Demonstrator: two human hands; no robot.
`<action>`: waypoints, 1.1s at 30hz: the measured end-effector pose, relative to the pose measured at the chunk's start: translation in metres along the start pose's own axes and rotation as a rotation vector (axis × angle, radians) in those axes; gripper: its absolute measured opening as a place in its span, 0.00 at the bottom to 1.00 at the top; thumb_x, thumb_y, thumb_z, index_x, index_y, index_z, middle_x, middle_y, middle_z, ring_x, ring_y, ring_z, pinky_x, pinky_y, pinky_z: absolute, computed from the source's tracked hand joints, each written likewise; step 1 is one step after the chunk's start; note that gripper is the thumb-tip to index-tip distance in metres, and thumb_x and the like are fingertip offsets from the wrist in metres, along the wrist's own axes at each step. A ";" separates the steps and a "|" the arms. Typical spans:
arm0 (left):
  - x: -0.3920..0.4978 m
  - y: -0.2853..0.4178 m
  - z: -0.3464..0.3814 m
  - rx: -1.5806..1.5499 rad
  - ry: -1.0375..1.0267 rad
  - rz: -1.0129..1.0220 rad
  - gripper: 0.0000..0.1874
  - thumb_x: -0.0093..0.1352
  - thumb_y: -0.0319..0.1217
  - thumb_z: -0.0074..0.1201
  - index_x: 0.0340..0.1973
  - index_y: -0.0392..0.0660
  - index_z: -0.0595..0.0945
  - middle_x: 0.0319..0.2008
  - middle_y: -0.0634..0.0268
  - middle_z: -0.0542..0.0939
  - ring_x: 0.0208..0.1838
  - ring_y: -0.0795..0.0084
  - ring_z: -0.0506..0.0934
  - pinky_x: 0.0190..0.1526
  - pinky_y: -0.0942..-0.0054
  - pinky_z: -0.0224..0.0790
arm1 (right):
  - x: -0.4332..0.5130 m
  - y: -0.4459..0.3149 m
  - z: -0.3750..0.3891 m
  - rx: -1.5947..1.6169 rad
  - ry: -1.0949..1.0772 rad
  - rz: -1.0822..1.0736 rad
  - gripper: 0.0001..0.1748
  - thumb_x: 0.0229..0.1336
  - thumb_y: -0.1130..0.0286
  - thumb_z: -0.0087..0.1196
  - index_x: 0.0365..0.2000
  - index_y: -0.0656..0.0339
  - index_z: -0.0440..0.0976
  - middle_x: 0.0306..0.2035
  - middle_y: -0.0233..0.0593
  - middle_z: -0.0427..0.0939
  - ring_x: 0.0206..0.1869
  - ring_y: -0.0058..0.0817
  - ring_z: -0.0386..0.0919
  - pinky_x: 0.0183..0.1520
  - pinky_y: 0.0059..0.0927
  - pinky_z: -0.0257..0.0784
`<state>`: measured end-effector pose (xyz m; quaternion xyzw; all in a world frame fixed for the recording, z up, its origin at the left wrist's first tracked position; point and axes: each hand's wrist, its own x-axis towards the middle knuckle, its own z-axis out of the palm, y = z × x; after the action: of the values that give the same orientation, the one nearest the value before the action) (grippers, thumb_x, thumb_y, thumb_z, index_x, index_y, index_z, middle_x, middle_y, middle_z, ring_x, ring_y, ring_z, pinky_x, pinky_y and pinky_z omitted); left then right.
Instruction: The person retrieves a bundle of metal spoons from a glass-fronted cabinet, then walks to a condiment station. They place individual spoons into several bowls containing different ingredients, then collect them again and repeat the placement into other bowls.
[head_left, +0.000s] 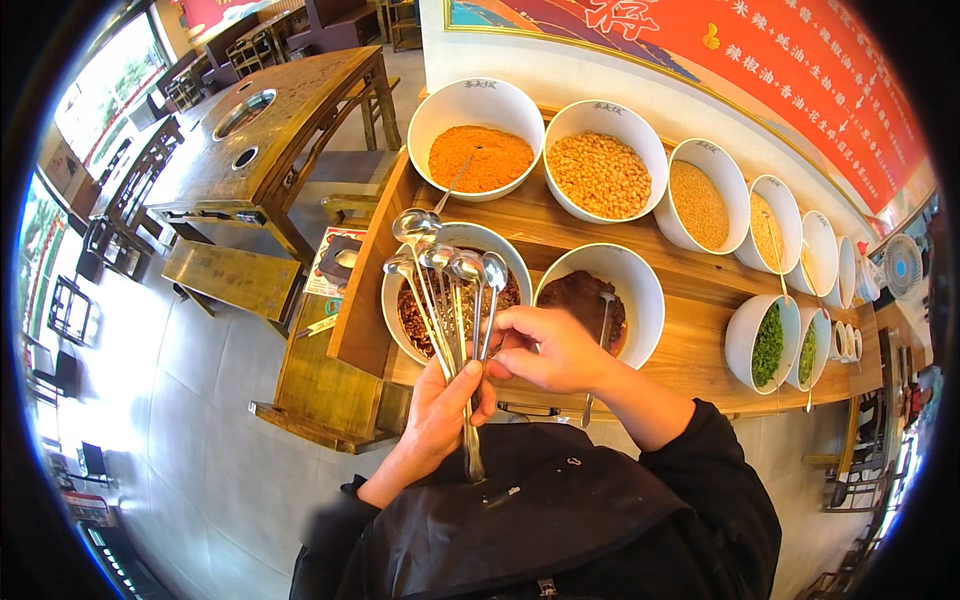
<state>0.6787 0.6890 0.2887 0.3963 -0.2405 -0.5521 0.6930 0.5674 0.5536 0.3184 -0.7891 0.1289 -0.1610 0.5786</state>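
My left hand (442, 405) grips a bundle of long-handled metal spoons (450, 315) by their handles, bowl ends up. Close against it, my right hand (551, 349) has its bent fingertips at the handle of the rightmost spoon (493, 279). Behind the bundle, partly hidden, is a white bowl (514, 251) of dark red chilli oil with seeds or flakes. To its right, a white bowl (649, 300) holds dark brown paste, and a metal spoon (605, 319) leans in it with its handle over the near rim.
On the stepped wooden counter (697, 322), the back row has bowls of orange powder (480, 161), roasted beans or nuts (600, 176) and tan grains (697, 195). Chopped greens (769, 345) stand right. A wooden bench (330, 375) and a dining table (277, 127) are left.
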 end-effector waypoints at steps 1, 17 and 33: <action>-0.001 0.001 0.000 0.011 -0.007 -0.003 0.12 0.70 0.29 0.40 0.47 0.36 0.67 0.35 0.56 0.75 0.21 0.79 0.69 0.18 0.84 0.57 | 0.000 -0.001 -0.001 -0.014 0.000 0.027 0.12 0.51 0.75 0.53 0.39 0.67 0.72 0.25 0.32 0.76 0.29 0.15 0.73 0.33 0.18 0.68; -0.017 -0.002 -0.012 0.011 0.052 -0.013 0.10 0.68 0.23 0.42 0.44 0.34 0.68 0.36 0.56 0.76 0.24 0.75 0.74 0.23 0.80 0.68 | 0.001 -0.009 0.034 0.323 0.265 0.287 0.09 0.55 0.74 0.49 0.31 0.72 0.74 0.26 0.36 0.77 0.26 0.17 0.72 0.29 0.18 0.68; -0.009 -0.005 -0.009 0.090 0.048 -0.030 0.09 0.68 0.27 0.44 0.42 0.37 0.70 0.35 0.56 0.77 0.23 0.77 0.73 0.21 0.82 0.64 | 0.000 -0.006 0.006 0.386 0.423 0.193 0.08 0.58 0.71 0.48 0.36 0.64 0.70 0.30 0.34 0.75 0.27 0.19 0.73 0.30 0.19 0.71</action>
<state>0.6801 0.7001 0.2805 0.4439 -0.2425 -0.5412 0.6717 0.5700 0.5603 0.3227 -0.5975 0.2878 -0.2876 0.6910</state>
